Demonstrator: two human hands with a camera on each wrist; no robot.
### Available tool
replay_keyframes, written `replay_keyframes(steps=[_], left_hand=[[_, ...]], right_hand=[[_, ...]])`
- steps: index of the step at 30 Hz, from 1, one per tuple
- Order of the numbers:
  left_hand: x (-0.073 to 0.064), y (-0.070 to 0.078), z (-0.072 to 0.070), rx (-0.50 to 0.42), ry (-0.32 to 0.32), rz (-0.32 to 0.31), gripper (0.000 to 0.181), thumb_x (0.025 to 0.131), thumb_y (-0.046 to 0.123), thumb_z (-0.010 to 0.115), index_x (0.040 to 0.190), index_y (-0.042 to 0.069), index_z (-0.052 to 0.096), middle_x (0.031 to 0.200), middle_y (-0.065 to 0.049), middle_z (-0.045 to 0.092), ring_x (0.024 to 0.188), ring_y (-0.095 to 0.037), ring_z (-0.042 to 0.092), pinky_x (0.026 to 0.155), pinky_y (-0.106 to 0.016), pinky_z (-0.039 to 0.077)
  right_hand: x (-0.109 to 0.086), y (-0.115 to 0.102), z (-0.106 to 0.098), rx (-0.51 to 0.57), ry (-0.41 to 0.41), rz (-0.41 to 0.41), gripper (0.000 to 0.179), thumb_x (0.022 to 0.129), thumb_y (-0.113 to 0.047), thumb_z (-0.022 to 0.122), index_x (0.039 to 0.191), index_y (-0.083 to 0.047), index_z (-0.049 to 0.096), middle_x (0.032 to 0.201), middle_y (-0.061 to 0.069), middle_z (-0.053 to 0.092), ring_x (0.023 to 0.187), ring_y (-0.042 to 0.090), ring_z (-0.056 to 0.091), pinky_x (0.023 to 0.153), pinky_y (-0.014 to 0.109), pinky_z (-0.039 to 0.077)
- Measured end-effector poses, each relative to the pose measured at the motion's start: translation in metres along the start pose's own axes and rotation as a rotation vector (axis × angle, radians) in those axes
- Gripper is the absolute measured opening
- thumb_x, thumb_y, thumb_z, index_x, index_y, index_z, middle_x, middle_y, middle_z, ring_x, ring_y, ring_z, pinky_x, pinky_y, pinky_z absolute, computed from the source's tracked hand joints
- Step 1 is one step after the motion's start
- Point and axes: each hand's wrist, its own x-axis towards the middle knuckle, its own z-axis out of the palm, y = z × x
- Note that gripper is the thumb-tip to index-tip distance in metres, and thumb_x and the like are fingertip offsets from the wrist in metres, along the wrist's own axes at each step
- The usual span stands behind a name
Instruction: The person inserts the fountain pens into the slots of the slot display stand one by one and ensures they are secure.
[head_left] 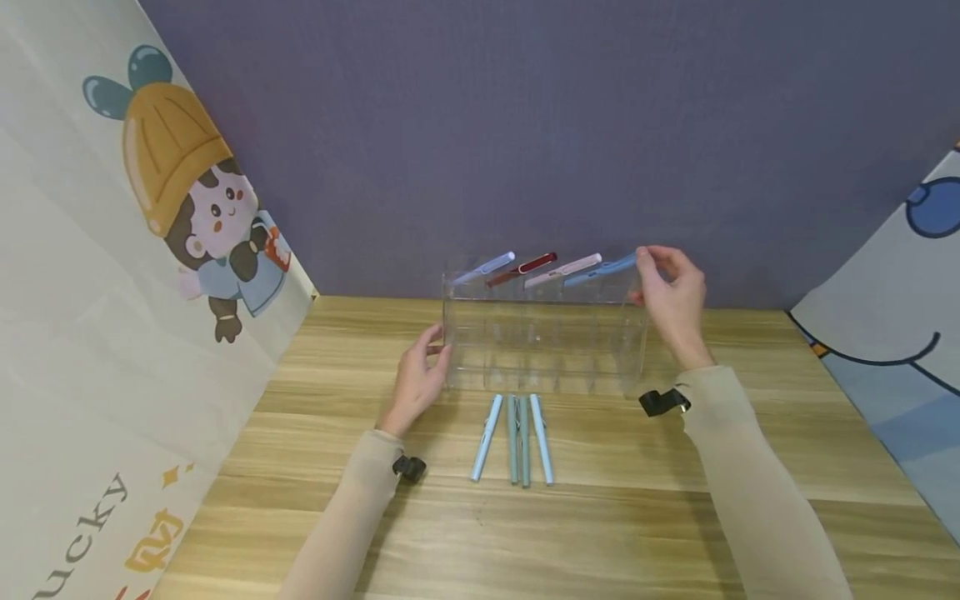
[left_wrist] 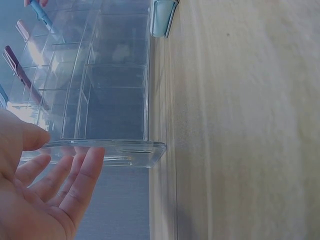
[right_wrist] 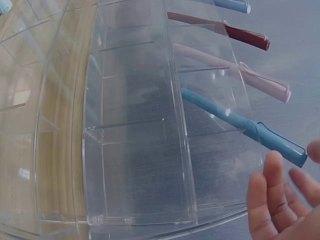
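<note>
Your right hand point(head_left: 673, 296) is at the cap end of the slim sky-blue pen with a wire clip point(head_left: 615, 265), thumb and fingertips close around that end with a narrow gap; you cannot tell from these views whether they pinch it or only touch. That pen leans in the top row of a clear plastic compartment organizer point(head_left: 540, 301), its cap sticking out toward the organizer's upper right corner. Your left hand point(head_left: 416, 379) is at the organizer's left side, its fingers fairly straight against the clear side panel and the thumb apart from them.

Along the same top row, to the left of the sky-blue pen, you have a pale pink pen point(head_left: 573, 267), then a dark red pen point(head_left: 536, 262), then a periwinkle-blue pen point(head_left: 486, 268) nearest the organizer's left edge. All four slant the same way, caps up and to the right.

The organizer stands by the far edge of the wood-grain worktop point(head_left: 600, 533). Between its front and the near edge, four pens lie on the wood: a light-blue pen point(head_left: 486, 440) on the left, two grey-green pens point(head_left: 519, 442) side by side in the middle, and another light-blue pen point(head_left: 541, 442) on the right. A plain purple-grey backdrop point(head_left: 525, 125) rises behind the far edge.
</note>
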Motion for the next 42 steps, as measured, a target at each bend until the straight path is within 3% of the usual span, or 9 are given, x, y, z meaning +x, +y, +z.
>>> replay_keyframes(steps=[9,16,21,34,42], left_hand=[[0.003,-0.002,0.0,-0.001,0.013,-0.008,0.046,0.107,0.011,0.061,0.152,0.002,0.054,0.151,-0.024,0.06,0.125,-0.041,0.069,0.095,-0.049,0.066],[0.002,-0.001,0.001,0.002,0.014,-0.022,0.047,0.106,0.011,0.061,0.152,0.004,0.054,0.151,-0.023,0.06,0.126,-0.04,0.068,0.095,-0.048,0.066],[0.003,-0.002,0.003,-0.003,0.013,-0.007,0.047,0.106,0.01,0.062,0.151,0.001,0.054,0.15,-0.025,0.061,0.124,-0.041,0.069,0.094,-0.047,0.067],[0.004,-0.003,0.003,0.012,0.011,-0.025,0.046,0.107,0.011,0.061,0.152,0.003,0.054,0.151,-0.024,0.06,0.126,-0.04,0.068,0.094,-0.049,0.067],[0.004,-0.004,0.004,0.004,0.001,-0.022,0.047,0.107,0.01,0.061,0.152,0.001,0.053,0.152,-0.024,0.059,0.126,-0.041,0.068,0.094,-0.048,0.067]], right_hand=[[0.003,0.001,0.0,0.029,-0.032,-0.011,0.041,0.107,-0.035,0.063,0.135,-0.006,0.07,0.123,0.001,0.075,0.054,-0.001,0.065,0.056,0.015,0.059],[0.002,0.001,0.003,0.055,-0.027,-0.021,0.037,0.104,-0.039,0.068,0.129,-0.012,0.069,0.108,-0.014,0.071,0.052,0.002,0.063,0.054,0.016,0.058],[0.0,0.004,0.002,0.025,-0.012,-0.013,0.032,0.103,-0.041,0.069,0.122,-0.014,0.071,0.108,-0.015,0.07,0.051,0.002,0.061,0.053,0.017,0.057],[-0.006,0.014,0.008,0.132,-0.017,-0.074,0.035,0.103,-0.023,0.07,0.133,-0.006,0.069,0.095,-0.013,0.071,0.049,0.002,0.061,0.052,0.015,0.058],[-0.005,0.019,0.008,0.137,-0.027,-0.058,0.039,0.102,-0.022,0.072,0.137,-0.006,0.067,0.095,-0.013,0.07,0.05,0.002,0.062,0.053,0.016,0.058]])
